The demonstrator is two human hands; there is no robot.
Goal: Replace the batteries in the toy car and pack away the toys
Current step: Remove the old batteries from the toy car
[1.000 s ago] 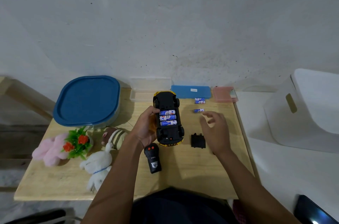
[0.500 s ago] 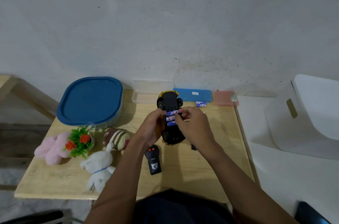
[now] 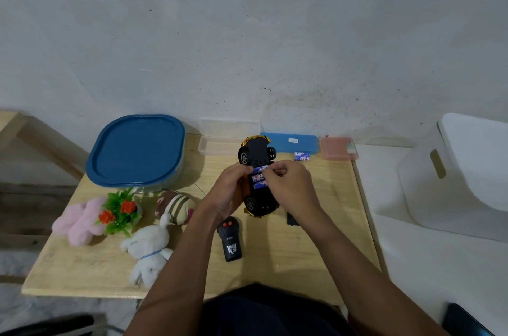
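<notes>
The yellow toy car (image 3: 257,153) lies belly-up at the middle of the wooden table (image 3: 275,267), its black underside showing an open bay with blue-and-white batteries (image 3: 259,178). My left hand (image 3: 229,192) grips the car's left side. My right hand (image 3: 288,187) pinches at the top battery in the bay with its fingertips. Loose batteries (image 3: 301,156) lie at the back right. The black battery cover (image 3: 292,220) peeks out under my right wrist. The black remote (image 3: 229,241) lies in front of the car.
A blue-lidded container (image 3: 136,150) stands back left. Plush toys, pink (image 3: 79,219), striped (image 3: 176,205) and white (image 3: 148,250), and a plastic plant (image 3: 119,210) crowd the left. A clear case (image 3: 220,143), blue case (image 3: 288,142) and pink case (image 3: 336,147) line the wall. A white bin (image 3: 461,179) is right.
My right hand came from the table right of the car, where a loose battery lay, onto the battery bay. The car tilted slightly in my left hand.
</notes>
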